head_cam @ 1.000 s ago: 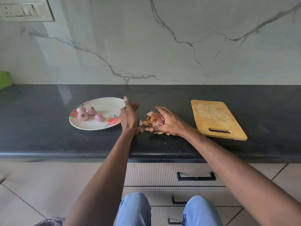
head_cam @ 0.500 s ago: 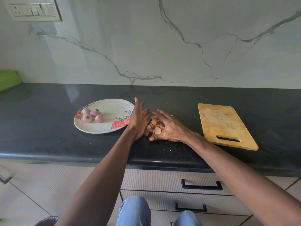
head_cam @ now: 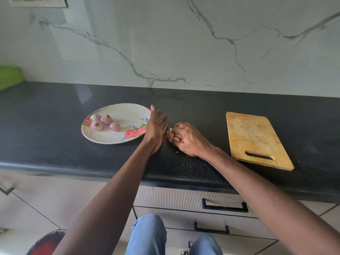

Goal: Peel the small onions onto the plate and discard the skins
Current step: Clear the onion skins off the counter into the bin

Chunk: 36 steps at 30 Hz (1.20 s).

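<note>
Four peeled onions sit grouped on the floral plate on the black counter. Just right of it, the left hand stands flat-fingered on edge; the right hand clutches onion skins beside the cutting board.

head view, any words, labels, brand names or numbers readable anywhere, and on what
No readable text in the head view.
The plate carries only a printed flower pattern, no words.
The switch plate at the top left shows no legible marking.
The cutting board and the drawer fronts bear no labels.
</note>
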{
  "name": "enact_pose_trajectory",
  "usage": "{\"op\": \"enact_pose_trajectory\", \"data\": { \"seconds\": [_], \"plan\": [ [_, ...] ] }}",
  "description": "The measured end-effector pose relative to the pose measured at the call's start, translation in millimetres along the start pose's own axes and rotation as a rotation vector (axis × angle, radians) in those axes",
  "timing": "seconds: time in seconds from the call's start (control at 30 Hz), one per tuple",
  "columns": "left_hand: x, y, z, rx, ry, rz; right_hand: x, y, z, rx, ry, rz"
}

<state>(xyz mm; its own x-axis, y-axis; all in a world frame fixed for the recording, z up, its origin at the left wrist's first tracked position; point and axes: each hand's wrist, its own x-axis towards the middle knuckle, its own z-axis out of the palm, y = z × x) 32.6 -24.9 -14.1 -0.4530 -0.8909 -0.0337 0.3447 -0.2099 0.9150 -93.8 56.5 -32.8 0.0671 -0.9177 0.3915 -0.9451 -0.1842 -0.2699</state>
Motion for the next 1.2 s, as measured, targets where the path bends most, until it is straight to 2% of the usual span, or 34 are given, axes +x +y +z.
{"op": "enact_pose_trajectory", "data": {
  "seconds": [0.13, 0.3, 0.4, 0.67, 0.87, 0.97, 1.2],
  "plan": [
    [1, -4, 2, 0.118, -0.024, 0.014, 3, 4, 2, -0.017, 0.030, -0.024],
    [1, -11, 1, 0.348, -0.063, 0.082, 4, 7, 4, -0.068, -0.011, -0.034],
    [2, -16, -2, 0.451, -0.072, 0.135, 7, 6, 8, -0.078, 0.049, -0.074],
    [-8, -18, -3, 0.413, -0.017, 0.092, 4, -6, 13, -0.056, 0.124, 0.038],
    [-13, -8, 2, 0.324, 0.083, 0.006, 6, -12, 3, -0.017, 0.032, 0.191],
    [-16, -4, 6, 0.365, 0.102, 0.002, 7, -13, -1, -0.009, -0.016, 0.276],
    [-21, 1, 14, 0.507, 0.217, -0.023, 11, -16, -15, -0.082, -0.045, 0.284]
  ]
}}
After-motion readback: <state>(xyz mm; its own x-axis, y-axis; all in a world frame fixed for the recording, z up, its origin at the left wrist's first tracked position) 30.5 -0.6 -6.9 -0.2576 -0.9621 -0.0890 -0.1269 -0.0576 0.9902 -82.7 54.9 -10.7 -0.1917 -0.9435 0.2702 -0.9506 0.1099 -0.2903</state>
